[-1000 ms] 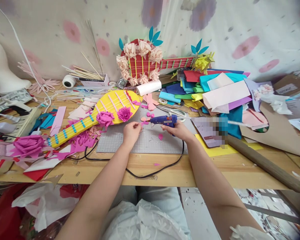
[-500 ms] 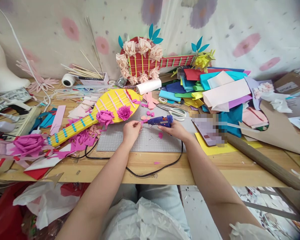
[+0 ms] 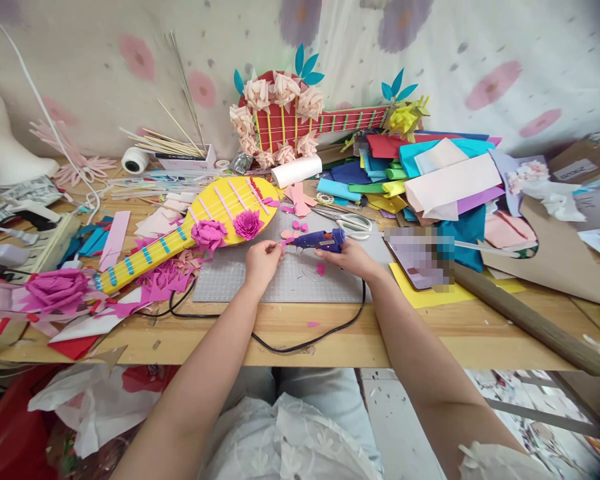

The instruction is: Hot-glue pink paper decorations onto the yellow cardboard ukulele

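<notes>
My right hand (image 3: 347, 257) is closed around a blue glue gun (image 3: 319, 239), its nozzle pointing left over the grey cutting mat (image 3: 285, 280). My left hand (image 3: 261, 259) pinches a small pink paper piece (image 3: 282, 245) right at the nozzle tip. The gun's black cord (image 3: 300, 343) loops over the table's front edge. Just left lies a yellow paper guitar (image 3: 195, 223) with two magenta paper flowers (image 3: 229, 229). Loose pink petals (image 3: 321, 269) dot the mat.
A heap of coloured paper sheets (image 3: 430, 180) fills the back right, with scissors (image 3: 350, 223) and a phone (image 3: 415, 257) beside it. A red paper guitar (image 3: 300, 120) leans on the wall. A wooden rod (image 3: 525, 320) lies at right. Paper scraps and a large magenta flower (image 3: 55, 290) clutter the left.
The glue gun and my right hand have moved slightly left, bringing the nozzle up to the pink piece in my left hand.
</notes>
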`<state>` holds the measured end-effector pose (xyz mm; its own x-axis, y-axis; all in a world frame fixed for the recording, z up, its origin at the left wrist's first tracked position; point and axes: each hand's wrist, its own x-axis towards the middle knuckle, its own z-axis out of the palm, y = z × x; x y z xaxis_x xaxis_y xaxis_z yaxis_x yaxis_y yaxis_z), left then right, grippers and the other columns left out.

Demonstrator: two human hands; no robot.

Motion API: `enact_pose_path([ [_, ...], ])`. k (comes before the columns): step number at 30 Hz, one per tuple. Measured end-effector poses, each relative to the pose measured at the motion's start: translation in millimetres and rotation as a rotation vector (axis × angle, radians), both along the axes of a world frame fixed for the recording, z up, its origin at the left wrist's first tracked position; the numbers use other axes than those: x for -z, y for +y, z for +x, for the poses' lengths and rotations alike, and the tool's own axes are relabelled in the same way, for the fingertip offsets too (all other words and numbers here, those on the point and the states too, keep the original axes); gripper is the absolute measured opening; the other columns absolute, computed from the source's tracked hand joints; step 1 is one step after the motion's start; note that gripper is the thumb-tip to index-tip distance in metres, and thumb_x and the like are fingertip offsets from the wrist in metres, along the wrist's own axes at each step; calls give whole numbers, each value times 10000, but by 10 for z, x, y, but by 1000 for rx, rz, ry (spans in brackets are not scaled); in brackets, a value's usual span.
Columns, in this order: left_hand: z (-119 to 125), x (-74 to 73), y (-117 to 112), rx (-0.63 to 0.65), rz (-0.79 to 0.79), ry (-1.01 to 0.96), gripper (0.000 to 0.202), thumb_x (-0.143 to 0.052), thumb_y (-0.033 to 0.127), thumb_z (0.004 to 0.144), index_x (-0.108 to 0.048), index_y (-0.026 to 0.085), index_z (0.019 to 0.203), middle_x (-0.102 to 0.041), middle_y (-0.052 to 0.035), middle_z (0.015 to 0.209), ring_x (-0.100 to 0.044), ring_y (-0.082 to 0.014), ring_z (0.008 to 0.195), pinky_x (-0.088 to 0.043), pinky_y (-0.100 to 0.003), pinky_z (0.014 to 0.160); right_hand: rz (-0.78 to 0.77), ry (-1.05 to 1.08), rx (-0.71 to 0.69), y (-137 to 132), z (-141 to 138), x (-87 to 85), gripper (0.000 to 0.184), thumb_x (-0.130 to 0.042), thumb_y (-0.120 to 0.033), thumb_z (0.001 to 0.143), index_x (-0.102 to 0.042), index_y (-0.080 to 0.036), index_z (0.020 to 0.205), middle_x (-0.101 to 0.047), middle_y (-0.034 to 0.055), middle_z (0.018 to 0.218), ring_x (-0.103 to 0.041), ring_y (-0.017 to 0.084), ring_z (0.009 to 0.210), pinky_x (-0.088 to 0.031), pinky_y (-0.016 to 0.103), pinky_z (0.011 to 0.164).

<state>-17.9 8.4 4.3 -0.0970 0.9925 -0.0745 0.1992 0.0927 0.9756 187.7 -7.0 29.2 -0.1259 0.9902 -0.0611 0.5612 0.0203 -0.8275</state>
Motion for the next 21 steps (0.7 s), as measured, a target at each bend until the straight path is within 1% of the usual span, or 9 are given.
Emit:
enact_pose_path([
  [9, 2, 21, 6, 9, 5, 36, 133, -578, 267, 741, -646, 158, 706, -667, -38, 647, -593, -114, 543, -455, -214, 486, 20, 23, 3, 13, -15, -4, 415, -633, -537, 688, -670, -188, 910, -582, 8, 652, -529, 147, 623, -445, 282, 605],
  [16, -8, 36, 1, 27, 21, 53, 151, -584, 293, 737, -643, 162, 690, -658, -30, 641, -587, -108, 537, -462, -209, 492, 15, 26, 16, 20, -23, -2, 406, -635, -545, 677, -656, -184, 861, -561, 1, 630, -496, 134, 590, -423, 269, 571],
  [21, -1, 17, -10, 32, 24, 69, 143, -565, 273, 742, -638, 162, 689, -665, -35, 644, -592, -117, 535, -461, -225, 506, 5, 78, 22, 21, -28, -17, 410, -639, -563, 659, -635, -177, 797, -539, -1, 600, -481, 128, 568, -416, 272, 563],
])
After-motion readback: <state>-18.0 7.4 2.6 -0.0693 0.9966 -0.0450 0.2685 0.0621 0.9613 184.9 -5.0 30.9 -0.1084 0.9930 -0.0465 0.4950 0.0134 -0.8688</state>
